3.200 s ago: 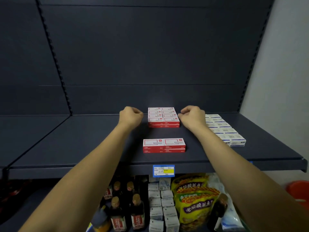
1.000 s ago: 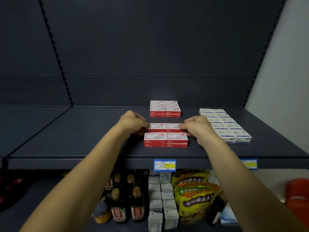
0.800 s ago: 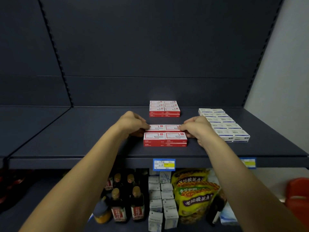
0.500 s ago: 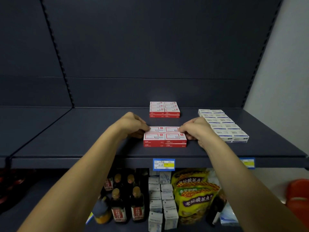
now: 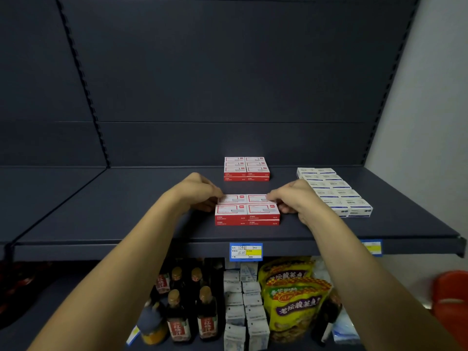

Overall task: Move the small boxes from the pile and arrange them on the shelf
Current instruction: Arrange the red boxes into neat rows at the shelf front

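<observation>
**Red boxes pinched from both ends**

Red boxes point(image 5: 247, 198) lie crosswise mid-shelf point(image 5: 101, 214), just behind the front pair point(image 5: 247, 215). Left hand point(image 5: 196, 192) pinches their left end, right hand point(image 5: 295, 196) their right, fingers curled. Rear stack point(image 5: 247, 169) lies straight behind, well apart.
</observation>
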